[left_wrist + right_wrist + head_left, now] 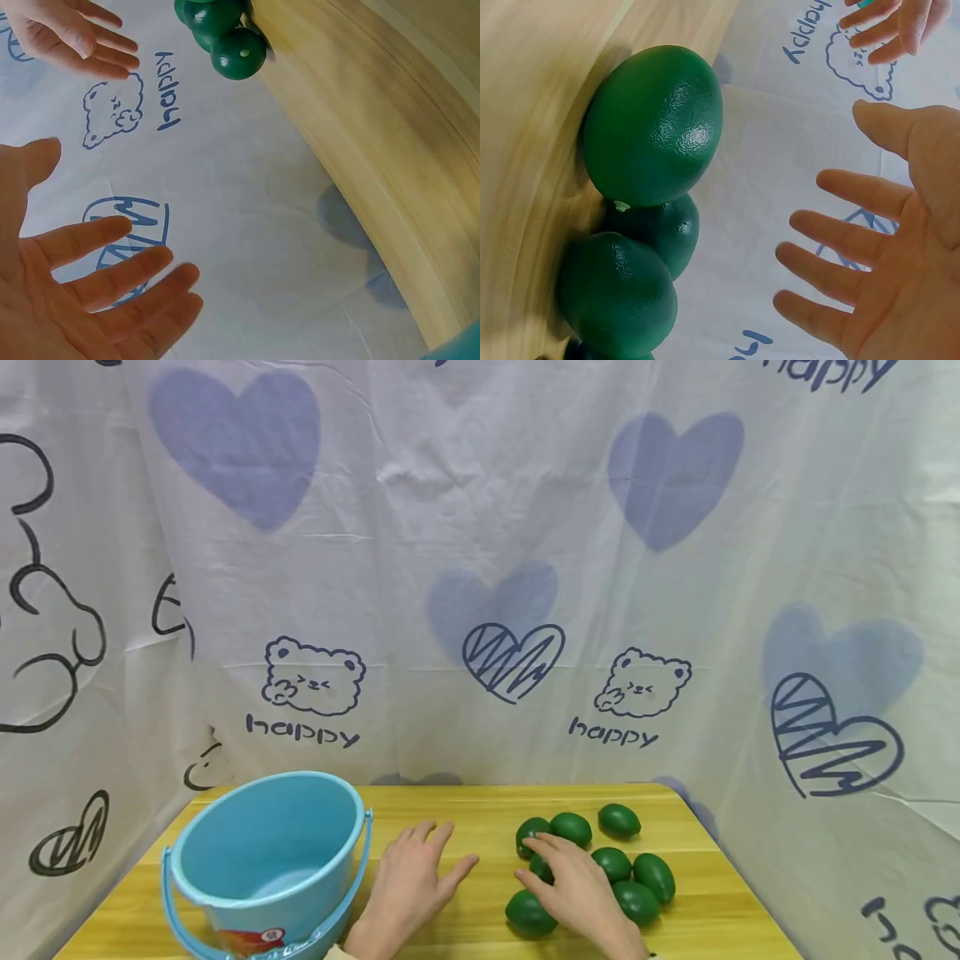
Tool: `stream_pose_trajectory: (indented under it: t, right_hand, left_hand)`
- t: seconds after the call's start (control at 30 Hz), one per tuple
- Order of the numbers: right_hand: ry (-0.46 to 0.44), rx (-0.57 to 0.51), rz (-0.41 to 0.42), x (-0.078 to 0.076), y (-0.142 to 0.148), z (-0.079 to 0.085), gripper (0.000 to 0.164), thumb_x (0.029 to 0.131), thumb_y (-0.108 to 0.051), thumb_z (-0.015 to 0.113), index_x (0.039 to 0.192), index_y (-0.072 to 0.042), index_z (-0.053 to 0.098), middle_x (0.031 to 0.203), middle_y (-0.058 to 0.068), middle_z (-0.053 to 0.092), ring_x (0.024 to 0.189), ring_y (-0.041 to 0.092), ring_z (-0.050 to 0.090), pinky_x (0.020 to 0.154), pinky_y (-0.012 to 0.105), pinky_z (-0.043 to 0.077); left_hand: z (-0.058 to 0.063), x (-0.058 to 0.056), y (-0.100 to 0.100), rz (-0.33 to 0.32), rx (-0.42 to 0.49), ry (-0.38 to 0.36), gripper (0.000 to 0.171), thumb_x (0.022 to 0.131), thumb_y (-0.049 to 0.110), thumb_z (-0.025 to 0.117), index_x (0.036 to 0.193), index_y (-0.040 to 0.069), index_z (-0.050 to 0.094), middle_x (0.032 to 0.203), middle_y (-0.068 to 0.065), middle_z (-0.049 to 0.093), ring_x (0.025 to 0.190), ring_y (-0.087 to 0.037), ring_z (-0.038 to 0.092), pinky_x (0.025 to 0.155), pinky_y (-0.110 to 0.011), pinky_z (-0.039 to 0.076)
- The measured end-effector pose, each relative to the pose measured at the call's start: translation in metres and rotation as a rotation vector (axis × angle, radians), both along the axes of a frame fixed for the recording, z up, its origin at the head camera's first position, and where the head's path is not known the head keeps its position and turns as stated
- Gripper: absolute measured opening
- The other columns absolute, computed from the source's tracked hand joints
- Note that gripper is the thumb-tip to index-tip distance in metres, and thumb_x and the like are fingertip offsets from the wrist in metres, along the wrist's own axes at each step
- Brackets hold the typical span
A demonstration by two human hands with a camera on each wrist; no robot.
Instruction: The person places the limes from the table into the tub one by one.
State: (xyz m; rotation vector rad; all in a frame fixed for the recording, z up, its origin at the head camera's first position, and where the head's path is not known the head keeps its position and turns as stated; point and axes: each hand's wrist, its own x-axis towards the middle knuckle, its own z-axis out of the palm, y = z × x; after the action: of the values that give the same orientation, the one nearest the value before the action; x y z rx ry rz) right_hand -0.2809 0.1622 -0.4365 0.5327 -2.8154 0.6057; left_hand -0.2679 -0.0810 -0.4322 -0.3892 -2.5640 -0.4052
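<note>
Right fingers [840, 234] above green fruits [611, 864], left hand [405, 889] between these and blue bucket [300, 908]

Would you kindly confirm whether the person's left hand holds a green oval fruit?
No, the left hand shows a bare, empty palm.

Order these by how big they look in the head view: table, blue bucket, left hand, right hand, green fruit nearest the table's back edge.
Largest to smallest:
1. Table
2. Blue bucket
3. Left hand and right hand, too alike to rank
4. Green fruit nearest the back edge
</note>
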Motion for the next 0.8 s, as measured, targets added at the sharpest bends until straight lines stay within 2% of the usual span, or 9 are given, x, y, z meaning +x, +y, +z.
stream_pose_trajectory:
  t: [0.17, 0.33, 0.57, 0.8]
  right_hand:
    - [0.006, -0.041, -0.006, -0.001, 0.001, 0.002, 0.047, 0.09, -0.064, 0.055, 0.118, -0.028, 0.068, 0.123, -0.004, 0.067, 0.109, 0.022, 0.066, 0.084, 0.047, 0.055]
    - [-0.006, -0.067, -0.001, -0.001, 0.003, 0.003, 0.044, 0.091, -0.064, 0.055, 0.114, -0.03, 0.069, 0.117, -0.006, 0.069, 0.105, 0.019, 0.067, 0.083, 0.044, 0.055]
    - [-0.048, -0.069, 0.002, -0.001, 0.009, 0.002, 0.046, 0.091, -0.065, 0.054, 0.115, -0.028, 0.07, 0.116, -0.007, 0.069, 0.105, 0.02, 0.067, 0.085, 0.045, 0.055]
    - [-0.041, -0.055, -0.001, -0.003, 0.017, 0.0, 0.042, 0.091, -0.061, 0.056, 0.115, -0.03, 0.07, 0.115, -0.009, 0.069, 0.107, 0.018, 0.066, 0.087, 0.044, 0.054]
  left_hand:
    - [0.003, 0.002, -0.002, -0.012, 0.054, 0.068, 0.042, 0.088, 0.051, 0.067, 0.108, 0.014, 0.072, 0.101, -0.007, 0.072, 0.085, -0.024, 0.069, 0.068, -0.039, 0.057]
    - [0.007, 0.007, -0.005, -0.024, 0.06, 0.159, 0.027, 0.086, 0.042, 0.073, 0.096, 0.017, 0.074, 0.087, -0.001, 0.072, 0.072, -0.016, 0.068, 0.059, -0.03, 0.054]
    - [0.014, 0.017, -0.012, -0.048, 0.065, 0.25, 0.018, 0.085, 0.036, 0.076, 0.09, 0.018, 0.075, 0.084, 0.003, 0.072, 0.073, -0.013, 0.068, 0.062, -0.028, 0.055]
    - [0.022, 0.027, -0.027, -0.081, 0.069, 0.453, 0.014, 0.079, 0.025, 0.082, 0.088, 0.016, 0.075, 0.084, 0.004, 0.071, 0.078, -0.014, 0.065, 0.066, -0.031, 0.054]
